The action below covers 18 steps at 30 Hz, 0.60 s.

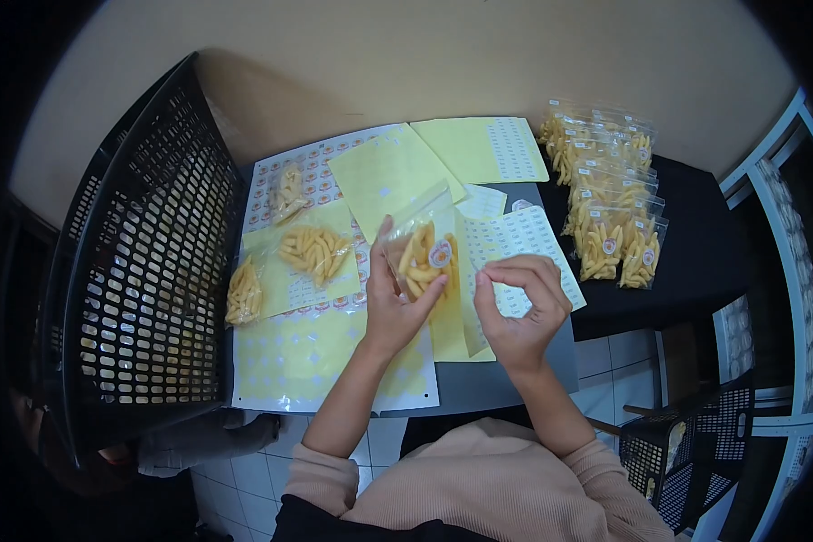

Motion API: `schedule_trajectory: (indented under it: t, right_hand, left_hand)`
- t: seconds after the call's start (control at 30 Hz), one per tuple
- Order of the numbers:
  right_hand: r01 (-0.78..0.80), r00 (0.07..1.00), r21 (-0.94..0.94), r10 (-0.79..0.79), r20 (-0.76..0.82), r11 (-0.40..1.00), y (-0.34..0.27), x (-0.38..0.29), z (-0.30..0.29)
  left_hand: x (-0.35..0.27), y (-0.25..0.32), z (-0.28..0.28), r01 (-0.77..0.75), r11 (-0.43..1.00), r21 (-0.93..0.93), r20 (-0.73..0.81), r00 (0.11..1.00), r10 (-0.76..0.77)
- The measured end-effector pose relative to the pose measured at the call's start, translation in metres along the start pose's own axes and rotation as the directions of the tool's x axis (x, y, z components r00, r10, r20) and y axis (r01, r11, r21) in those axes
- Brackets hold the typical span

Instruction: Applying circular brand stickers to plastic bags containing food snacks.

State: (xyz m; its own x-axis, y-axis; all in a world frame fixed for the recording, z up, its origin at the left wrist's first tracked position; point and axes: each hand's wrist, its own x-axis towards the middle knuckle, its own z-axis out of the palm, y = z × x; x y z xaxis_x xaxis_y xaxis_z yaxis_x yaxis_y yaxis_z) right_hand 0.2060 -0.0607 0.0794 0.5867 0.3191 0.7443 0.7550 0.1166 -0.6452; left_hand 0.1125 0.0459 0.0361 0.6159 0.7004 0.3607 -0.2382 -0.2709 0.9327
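Note:
My left hand (398,298) holds a clear plastic bag of yellow finger-shaped snacks (418,264), which bears a round sticker (440,254). To its right, the thumb and forefinger of my right hand (523,298) are pinched together over a sheet of small labels (538,234); a thin edge shows at the fingertips, too small to tell whether it is a label or the sheet. Left of my hands lie a bag of snacks (315,252) on a yellow sheet, another bag (245,291) at the table's left edge and a third (288,193) on a sheet of round stickers (261,179).
A large black perforated plastic basket (156,271) stands at the left. Rows of filled, labelled bags (599,247) lie on a black cloth (694,237) at the right. Yellow backing sheets (389,173) overlap on the grey table (542,376). Another black basket (691,447) is lower right. Part of a person (203,444) shows lower left.

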Motion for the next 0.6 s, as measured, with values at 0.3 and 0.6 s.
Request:
schedule_trajectory:
  t: [0.3,0.6]
  right_hand:
    - [0.300,0.954,-0.043,-0.300,0.024,0.953,-0.014,0.006,0.042]
    - [0.355,0.935,-0.042,-0.354,0.024,0.934,-0.017,-0.004,0.045]
  left_hand:
    - [0.001,-0.019,-0.010,-0.341,0.771,0.538,0.104,0.935,0.340]
    - [-0.016,-0.047,-0.008,-0.113,0.867,0.485,-0.001,0.992,0.129]
